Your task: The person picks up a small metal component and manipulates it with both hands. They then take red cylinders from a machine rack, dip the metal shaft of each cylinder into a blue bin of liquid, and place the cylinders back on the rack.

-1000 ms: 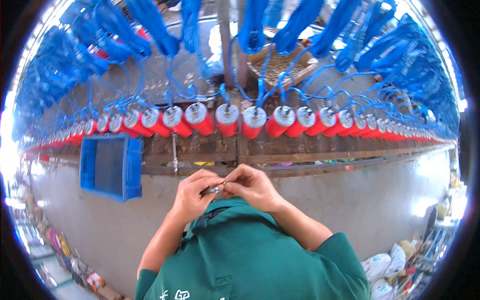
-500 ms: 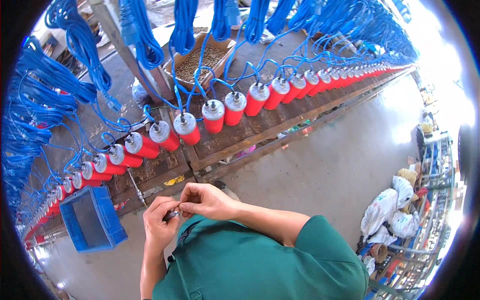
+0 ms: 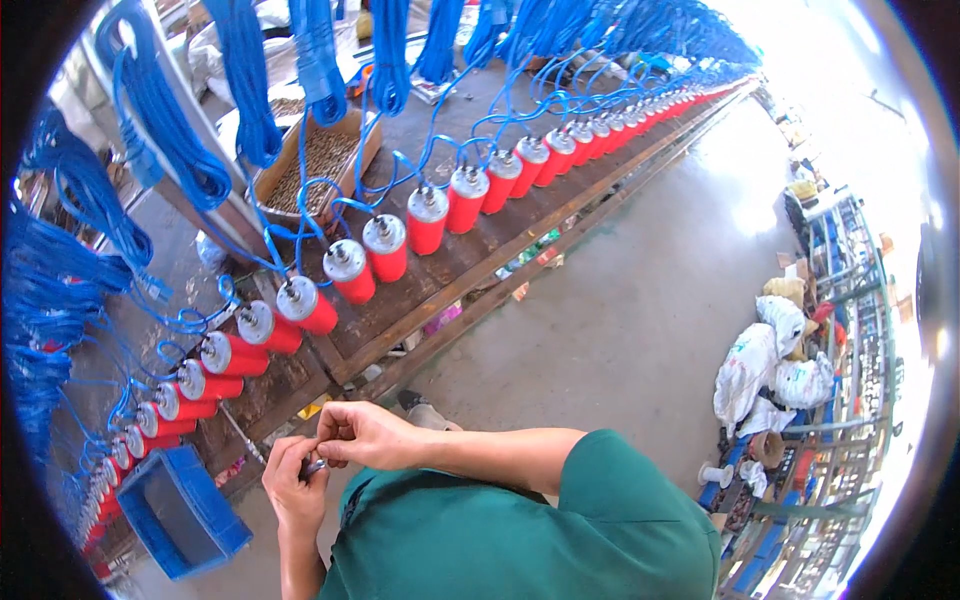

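My left hand [image 3: 292, 488] is closed around a small shiny metal piece [image 3: 314, 467], whose exact kind I cannot make out. Close against it, my right hand [image 3: 372, 437] has thumb and fingertips pinched together; whatever lies between them is too small or hidden to name. Both hands are in front of my green shirt, just off the bench edge. Beyond them runs a long row of red cylinders with grey metal tops [image 3: 307, 305], each with a blue cable rising from it.
Coiled blue cables [image 3: 322, 65] hang above the brown bench [image 3: 395, 325]. A box of small brownish pieces [image 3: 362, 150] stands behind the cylinders. At the lower left is a blue plastic crate [image 3: 218, 500]. White sacks [image 3: 748, 372] and a rack [image 3: 850, 430] stand at the right.
My view has turned, so the bench, cylinders and crate sit differently in the picture. Both hands remain together, with the metal piece still in my left hand.
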Tool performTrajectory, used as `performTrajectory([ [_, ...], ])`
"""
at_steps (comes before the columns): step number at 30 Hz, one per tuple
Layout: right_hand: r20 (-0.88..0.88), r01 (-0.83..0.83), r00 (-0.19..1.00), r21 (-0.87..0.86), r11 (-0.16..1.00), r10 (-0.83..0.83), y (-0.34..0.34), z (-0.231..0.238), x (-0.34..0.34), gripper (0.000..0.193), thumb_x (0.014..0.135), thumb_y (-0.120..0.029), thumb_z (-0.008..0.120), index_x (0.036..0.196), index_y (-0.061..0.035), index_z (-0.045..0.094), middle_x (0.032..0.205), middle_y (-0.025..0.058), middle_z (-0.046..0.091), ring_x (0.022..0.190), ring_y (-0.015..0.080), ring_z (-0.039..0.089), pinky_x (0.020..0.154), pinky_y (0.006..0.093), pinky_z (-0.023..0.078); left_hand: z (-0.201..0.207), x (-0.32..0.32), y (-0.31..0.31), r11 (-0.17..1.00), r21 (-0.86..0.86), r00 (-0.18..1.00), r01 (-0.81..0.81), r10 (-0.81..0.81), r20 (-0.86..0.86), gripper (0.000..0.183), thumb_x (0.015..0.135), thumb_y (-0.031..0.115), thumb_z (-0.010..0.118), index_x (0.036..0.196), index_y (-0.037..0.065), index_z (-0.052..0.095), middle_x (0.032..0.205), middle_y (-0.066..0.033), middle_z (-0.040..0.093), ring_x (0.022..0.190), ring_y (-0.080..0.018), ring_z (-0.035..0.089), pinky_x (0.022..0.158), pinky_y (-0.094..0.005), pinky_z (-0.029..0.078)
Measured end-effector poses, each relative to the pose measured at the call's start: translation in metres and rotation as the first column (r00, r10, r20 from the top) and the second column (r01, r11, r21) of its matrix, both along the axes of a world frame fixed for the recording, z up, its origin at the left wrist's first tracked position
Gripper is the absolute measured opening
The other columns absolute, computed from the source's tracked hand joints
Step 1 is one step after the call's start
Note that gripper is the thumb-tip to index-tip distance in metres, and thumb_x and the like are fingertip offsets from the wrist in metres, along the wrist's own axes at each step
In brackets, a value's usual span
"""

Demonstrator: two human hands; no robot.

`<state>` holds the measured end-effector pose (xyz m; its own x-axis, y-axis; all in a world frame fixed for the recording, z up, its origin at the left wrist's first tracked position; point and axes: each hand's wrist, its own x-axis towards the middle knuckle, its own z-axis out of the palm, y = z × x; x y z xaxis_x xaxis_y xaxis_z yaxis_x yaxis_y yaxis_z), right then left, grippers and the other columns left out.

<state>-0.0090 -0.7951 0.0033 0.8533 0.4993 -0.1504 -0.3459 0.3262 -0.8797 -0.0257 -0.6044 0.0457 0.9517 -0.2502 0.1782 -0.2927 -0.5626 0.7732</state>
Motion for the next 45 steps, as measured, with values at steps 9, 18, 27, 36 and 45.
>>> performTrajectory([
  [9, 0.036, 0.049, 0.998, 0.011, 0.999, -0.049, 0.001, 0.001, -0.002, 0.013, 0.100, -0.007, 0.070, 0.106, 0.0011, 0.063, 0.088, 0.0050, 0.070, 0.081, 0.0113, 0.066, 0.074, 0.0297, 0.056, -0.004, 0.008, 0.011, 0.998, -0.018, 0.998, 0.064, -0.064, 0.004, 0.034, 0.069, -0.011, 0.066, 0.101, -0.001, 0.069, 0.094, -0.0131, 0.067, 0.078, -0.0246, 0.065, 0.070, -0.0322, 0.052],
  [18, 0.105, 0.064, 0.993, -0.082, 0.995, -0.055, 0.008, -0.002, -0.009, 0.011, 0.101, -0.007, 0.071, 0.103, 0.0010, 0.064, 0.088, 0.0045, 0.069, 0.082, 0.0096, 0.063, 0.074, 0.0297, 0.054, -0.009, 0.003, 0.008, 0.999, -0.033, 0.999, 0.036, -0.036, -0.003, 0.024, 0.070, -0.008, 0.066, 0.093, -0.002, 0.068, 0.088, -0.0142, 0.067, 0.074, -0.0246, 0.063, 0.069, -0.0319, 0.051],
  [27, 0.311, 0.150, 0.946, -0.184, 0.971, -0.088, 0.011, 0.003, -0.012, 0.016, 0.092, -0.007, 0.077, 0.096, 0.0019, 0.064, 0.080, 0.0100, 0.069, 0.075, 0.0142, 0.062, 0.068, 0.0349, 0.052, -0.012, -0.004, 0.011, 0.993, -0.114, 0.998, -0.042, 0.036, -0.050, 0.014, 0.075, -0.008, 0.066, 0.089, -0.004, 0.066, 0.085, -0.0145, 0.066, 0.076, -0.0231, 0.063, 0.070, -0.0318, 0.050],
  [36, 0.257, 0.072, 0.966, -0.194, 0.978, -0.020, 0.011, 0.007, -0.012, 0.015, 0.097, -0.008, 0.075, 0.098, 0.0025, 0.064, 0.082, 0.0093, 0.071, 0.075, 0.0138, 0.066, 0.069, 0.0334, 0.054, -0.016, -0.004, 0.019, 0.990, -0.140, 0.997, -0.033, 0.024, -0.071, 0.010, 0.078, -0.008, 0.064, 0.088, -0.004, 0.065, 0.085, -0.0141, 0.066, 0.076, -0.0231, 0.062, 0.070, -0.0327, 0.049],
  [45, 0.114, 0.062, 0.992, -0.074, 0.995, -0.053, 0.006, 0.009, -0.006, 0.017, 0.096, -0.010, 0.074, 0.097, 0.0030, 0.064, 0.081, 0.0087, 0.071, 0.075, 0.0142, 0.069, 0.066, 0.0326, 0.057, 0.000, 0.000, 0.015, 0.994, -0.103, 0.989, 0.022, -0.037, -0.142, 0.008, 0.084, -0.005, 0.071, 0.091, -0.004, 0.067, 0.086, -0.0135, 0.067, 0.077, -0.0235, 0.063, 0.070, -0.0327, 0.049],
])
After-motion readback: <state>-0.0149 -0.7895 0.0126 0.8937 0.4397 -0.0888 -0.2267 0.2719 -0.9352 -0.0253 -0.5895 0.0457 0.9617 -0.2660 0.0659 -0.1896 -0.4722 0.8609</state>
